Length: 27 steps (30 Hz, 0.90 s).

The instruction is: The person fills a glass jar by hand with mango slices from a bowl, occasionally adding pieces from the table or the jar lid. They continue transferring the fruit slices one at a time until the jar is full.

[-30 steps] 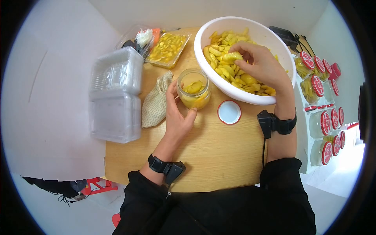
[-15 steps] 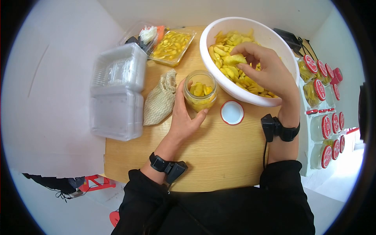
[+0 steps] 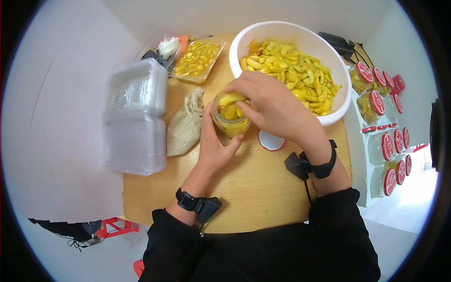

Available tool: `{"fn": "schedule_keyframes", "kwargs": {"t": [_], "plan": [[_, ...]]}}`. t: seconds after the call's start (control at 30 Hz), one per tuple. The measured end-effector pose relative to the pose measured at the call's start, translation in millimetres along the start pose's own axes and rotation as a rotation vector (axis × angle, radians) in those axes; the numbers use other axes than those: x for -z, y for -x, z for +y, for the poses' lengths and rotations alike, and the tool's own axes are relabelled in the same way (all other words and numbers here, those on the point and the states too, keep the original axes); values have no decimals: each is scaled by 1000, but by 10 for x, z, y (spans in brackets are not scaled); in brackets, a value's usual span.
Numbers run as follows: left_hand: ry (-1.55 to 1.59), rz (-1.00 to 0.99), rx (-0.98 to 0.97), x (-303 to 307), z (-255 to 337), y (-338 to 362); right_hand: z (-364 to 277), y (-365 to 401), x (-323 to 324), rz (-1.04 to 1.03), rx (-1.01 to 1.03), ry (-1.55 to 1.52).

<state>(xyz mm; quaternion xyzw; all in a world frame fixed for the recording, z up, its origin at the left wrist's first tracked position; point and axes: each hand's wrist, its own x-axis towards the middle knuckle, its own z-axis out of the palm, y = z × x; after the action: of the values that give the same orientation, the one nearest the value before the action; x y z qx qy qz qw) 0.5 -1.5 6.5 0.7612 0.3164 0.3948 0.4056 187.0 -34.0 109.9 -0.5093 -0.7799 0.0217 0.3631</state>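
Observation:
My left hand [image 3: 213, 152] is wrapped round a glass jar [image 3: 229, 130] that holds some yellow fruit slices. Above the jar's mouth, my right hand [image 3: 279, 103] pinches a yellow fruit slice [image 3: 230, 98], its fingertips at the rim. Part of the opening is covered by the right hand. A big white bowl [image 3: 348, 84] full of similar slices [image 3: 296, 63] stands just beyond that hand. On the table beside the jar lies a lid [image 3: 271, 141] with a red edge and white inside, partly hidden by my right hand.
Left of the jar lie a patterned cloth pouch [image 3: 184, 129] and clear plastic containers [image 3: 136, 141]. A clear tray of yellow slices [image 3: 199, 60] is at the back. On the right, a white rack [image 3: 359, 155] carries several red-lidded jars [image 3: 377, 102].
My right hand has moved left from over the bowl to the jar's mouth, bringing the fruit slice along. The left hand keeps its hold on the jar.

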Motion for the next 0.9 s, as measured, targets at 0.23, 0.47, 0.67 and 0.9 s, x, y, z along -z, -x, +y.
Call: {"fn": "schedule_keyframes", "kwargs": {"t": [0.23,0.47,0.67,0.9], "plan": [[101,-2,32,-28,-61,3,-12,1,-77,-70,-6,-37],[62,-6,26,-9,-63,7,53,-10,66,0,-38,-181],[-15,-12,21,12,-77,23,399,112,705,84,-258,-24],[23,-16,21,-2,-120,20,697,302,900,-76,-518,88]]}}
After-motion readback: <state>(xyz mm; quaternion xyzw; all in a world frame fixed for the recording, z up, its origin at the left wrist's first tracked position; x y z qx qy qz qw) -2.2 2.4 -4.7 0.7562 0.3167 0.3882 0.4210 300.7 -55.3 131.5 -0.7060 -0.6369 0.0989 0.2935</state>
